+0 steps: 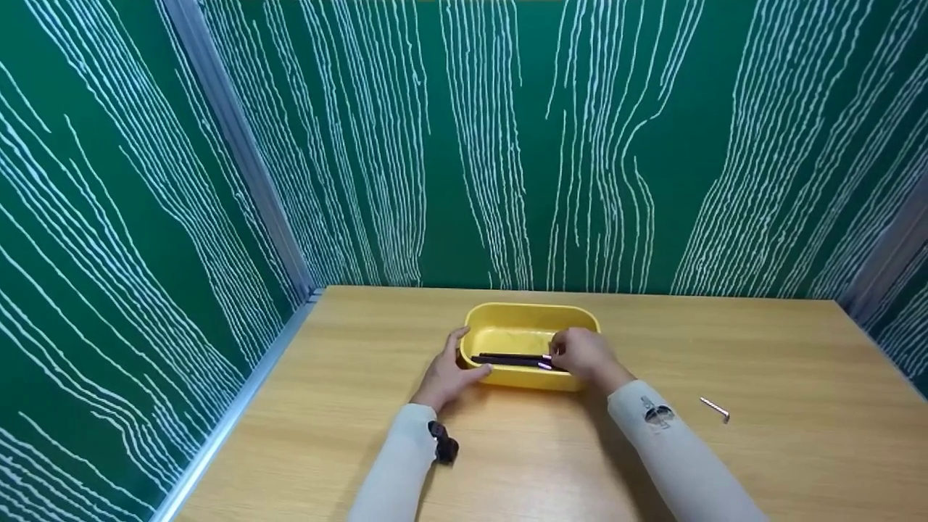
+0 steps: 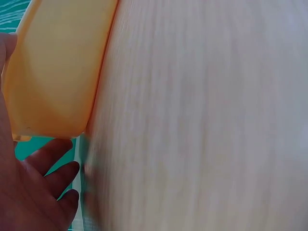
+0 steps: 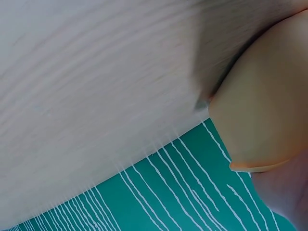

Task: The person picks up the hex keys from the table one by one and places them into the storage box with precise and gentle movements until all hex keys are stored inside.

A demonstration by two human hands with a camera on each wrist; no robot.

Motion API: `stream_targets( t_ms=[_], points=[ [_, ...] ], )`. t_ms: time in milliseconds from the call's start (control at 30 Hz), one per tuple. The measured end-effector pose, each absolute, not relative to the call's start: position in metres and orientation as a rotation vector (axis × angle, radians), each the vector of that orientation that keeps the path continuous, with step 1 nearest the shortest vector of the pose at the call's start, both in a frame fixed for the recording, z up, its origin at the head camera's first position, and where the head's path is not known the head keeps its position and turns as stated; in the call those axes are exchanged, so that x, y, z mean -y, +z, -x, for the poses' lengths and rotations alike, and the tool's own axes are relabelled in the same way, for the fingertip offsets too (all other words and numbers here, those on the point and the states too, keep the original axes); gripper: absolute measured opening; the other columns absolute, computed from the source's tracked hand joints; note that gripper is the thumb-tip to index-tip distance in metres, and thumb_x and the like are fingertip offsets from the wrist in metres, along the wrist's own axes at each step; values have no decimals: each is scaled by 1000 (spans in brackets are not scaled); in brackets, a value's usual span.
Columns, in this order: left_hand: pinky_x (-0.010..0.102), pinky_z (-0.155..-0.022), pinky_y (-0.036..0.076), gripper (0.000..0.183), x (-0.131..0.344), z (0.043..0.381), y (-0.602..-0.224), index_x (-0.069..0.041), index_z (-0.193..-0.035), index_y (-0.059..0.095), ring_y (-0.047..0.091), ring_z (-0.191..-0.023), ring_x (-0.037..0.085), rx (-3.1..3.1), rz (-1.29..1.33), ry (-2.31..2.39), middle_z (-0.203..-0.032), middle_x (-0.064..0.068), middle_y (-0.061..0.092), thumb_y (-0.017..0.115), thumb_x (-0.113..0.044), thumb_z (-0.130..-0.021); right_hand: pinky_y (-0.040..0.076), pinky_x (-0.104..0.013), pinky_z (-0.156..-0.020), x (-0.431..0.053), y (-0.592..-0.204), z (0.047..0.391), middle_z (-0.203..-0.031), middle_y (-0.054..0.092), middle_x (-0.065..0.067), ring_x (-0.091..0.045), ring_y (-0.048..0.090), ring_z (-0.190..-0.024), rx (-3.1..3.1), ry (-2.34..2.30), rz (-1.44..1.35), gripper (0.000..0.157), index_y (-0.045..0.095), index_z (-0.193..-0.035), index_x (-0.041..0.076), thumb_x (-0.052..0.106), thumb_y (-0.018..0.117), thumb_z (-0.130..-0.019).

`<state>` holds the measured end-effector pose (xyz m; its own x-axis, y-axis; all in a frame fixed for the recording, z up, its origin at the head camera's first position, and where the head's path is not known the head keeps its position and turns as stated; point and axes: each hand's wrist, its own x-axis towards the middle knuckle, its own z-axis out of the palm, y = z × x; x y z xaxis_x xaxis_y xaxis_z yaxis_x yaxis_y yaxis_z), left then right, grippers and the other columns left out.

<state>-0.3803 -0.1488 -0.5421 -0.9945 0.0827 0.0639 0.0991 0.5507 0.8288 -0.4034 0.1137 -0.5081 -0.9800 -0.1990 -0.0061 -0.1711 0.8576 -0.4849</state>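
Note:
A yellow rectangular tub [image 1: 522, 380] with rounded corners stands near the back of the table. My left hand [image 1: 444, 377] holds its left end, the thumb over the front rim and the fingers along the outer side; the left wrist view shows those fingers spread beside the tub wall [image 2: 62, 72]. Along the front inside lie slim dark sticks [image 1: 511, 359] with shiny ends, perhaps pens. Reaching over the right side, my right hand [image 1: 583, 355] has its fingers curled at the sticks' right ends and seems to pinch one. Its fingertips are partly hidden.
On the wooden table [image 1: 362, 348], right of the right forearm, lies a small shiny twisted metal piece [image 1: 715, 409] with a bent end. Green panels [image 1: 478, 181] with wavy white lines rise behind and at both sides.

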Motion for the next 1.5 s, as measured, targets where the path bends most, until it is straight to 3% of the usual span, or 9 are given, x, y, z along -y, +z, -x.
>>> stream_targets(
  t_ms=[267,600,1100,1500],
  points=[
    [42,-101,28,90,149,382,-543,-48,-130,21,40,-117,14,2761,126,-1488,-133,-2,41,67,-64,-55,40,-28,-65,-113,-506,403,-72,57,1,-18,51,-69,-2936,-816,217,3,63,-74,21,22,67,-75],
    [36,-98,33,93,148,382,-543,-40,-132,23,44,-113,13,2742,196,-1422,-129,3,46,66,-67,-54,35,-29,-57,-114,-507,402,-65,55,3,-17,48,-64,-3033,-685,341,5,61,-68,22,22,64,-72],
    [41,-101,28,94,147,382,-546,-45,-132,21,39,-118,14,2770,121,-1439,-133,0,41,66,-68,-52,36,-29,-59,-113,-509,403,-64,55,1,-17,50,-65,-2967,-720,282,8,62,-66,21,19,65,-74],
    [41,-100,29,92,146,382,-545,-49,-130,21,40,-118,14,2754,124,-1459,-133,-1,41,66,-68,-52,33,-29,-51,-115,-507,401,-61,53,3,-17,47,-58,-3068,-651,342,5,60,-69,25,29,63,-69]
  ],
)
